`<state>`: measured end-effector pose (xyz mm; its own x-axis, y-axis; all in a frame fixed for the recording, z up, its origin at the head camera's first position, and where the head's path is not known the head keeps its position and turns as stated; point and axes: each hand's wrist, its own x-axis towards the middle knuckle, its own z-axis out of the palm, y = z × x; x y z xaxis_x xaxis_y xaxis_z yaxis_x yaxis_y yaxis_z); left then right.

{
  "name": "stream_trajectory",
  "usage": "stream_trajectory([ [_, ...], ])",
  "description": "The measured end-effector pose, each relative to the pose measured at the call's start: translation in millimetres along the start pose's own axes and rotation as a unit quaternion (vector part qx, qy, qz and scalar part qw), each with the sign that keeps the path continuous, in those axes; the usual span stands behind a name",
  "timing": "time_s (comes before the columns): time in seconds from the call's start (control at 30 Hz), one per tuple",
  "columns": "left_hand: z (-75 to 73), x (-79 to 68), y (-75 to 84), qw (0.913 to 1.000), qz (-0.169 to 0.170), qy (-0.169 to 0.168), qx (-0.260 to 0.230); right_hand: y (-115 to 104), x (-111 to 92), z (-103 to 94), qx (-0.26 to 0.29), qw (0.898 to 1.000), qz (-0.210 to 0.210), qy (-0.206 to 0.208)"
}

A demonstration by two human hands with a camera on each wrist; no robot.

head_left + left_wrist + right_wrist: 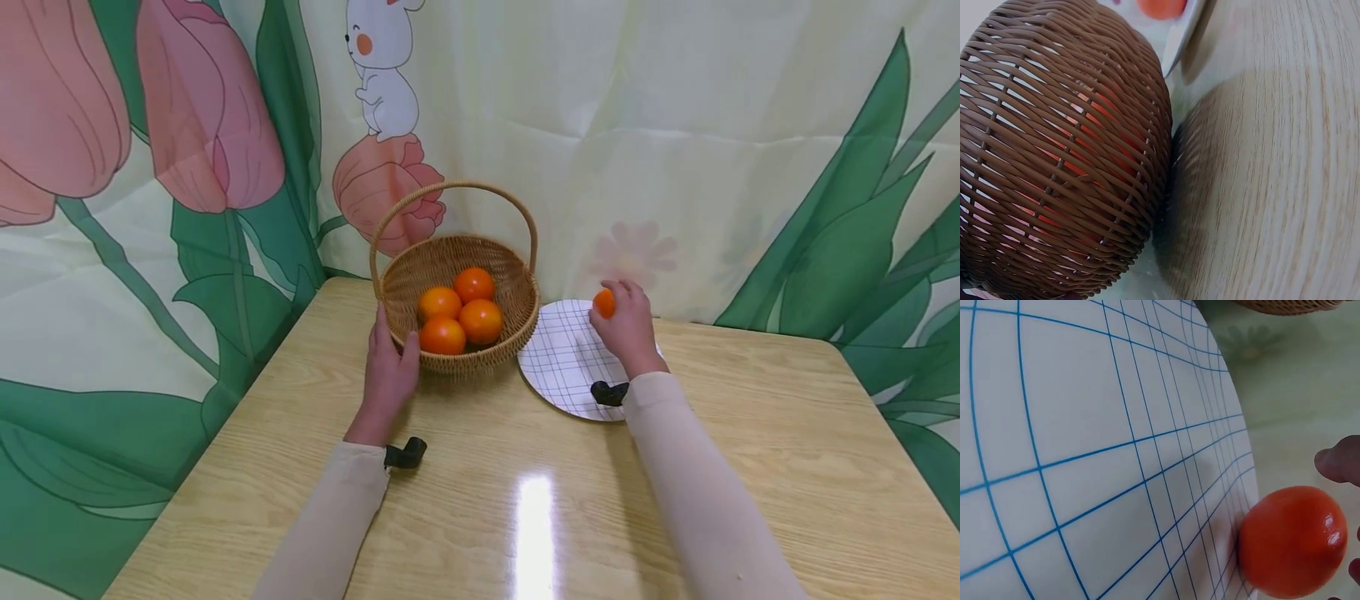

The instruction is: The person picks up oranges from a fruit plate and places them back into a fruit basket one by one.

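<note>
A brown wicker basket (480, 360) with an arched handle stands at the back of the table, holding several round orange-red fruits (481, 322). My left hand (392, 375) rests against its left front side, thumb and fingers straight along the wicker. In the left wrist view the basket's woven wall (1066, 156) fills the left half. To its right lies a white plate (558, 358) with blue grid lines. Near the plate's far edge my right hand (630, 325) is beside another orange-red fruit (1291, 542). In the right wrist view, the thumb (1341, 460) stands apart from that fruit.
The wooden table (465, 483) reaches toward me, with a bright light reflection on it. Behind it hangs a cloth (675, 125) printed with tulips, leaves and a white rabbit. A dark wrist device (406, 452) sits at my left cuff, and another (609, 393) at my right.
</note>
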<state>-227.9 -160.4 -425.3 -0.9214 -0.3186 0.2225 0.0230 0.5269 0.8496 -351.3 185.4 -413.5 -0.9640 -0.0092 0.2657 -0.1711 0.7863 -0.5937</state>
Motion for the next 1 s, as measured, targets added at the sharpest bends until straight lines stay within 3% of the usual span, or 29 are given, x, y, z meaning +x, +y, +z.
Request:
stream_trajectory([
  [0.43, -0.5, -1.3, 1.0, 1.0, -0.001, 0.006, 0.002, 19, 9, 6.6, -0.022, 0.995, 0.044, -0.082],
  [0.73, 1.0, -3.1, 1.2, 0.9999, 0.009, 0.007, 0.002, 24, 4, 5.7, -0.012, 0.997, 0.041, -0.065],
  [1.0, -1.2, -3.0, 1.2, 1.0, 0.006, 0.002, 0.004, 11, -6, 2.9, -0.004, 0.997, 0.023, -0.068],
])
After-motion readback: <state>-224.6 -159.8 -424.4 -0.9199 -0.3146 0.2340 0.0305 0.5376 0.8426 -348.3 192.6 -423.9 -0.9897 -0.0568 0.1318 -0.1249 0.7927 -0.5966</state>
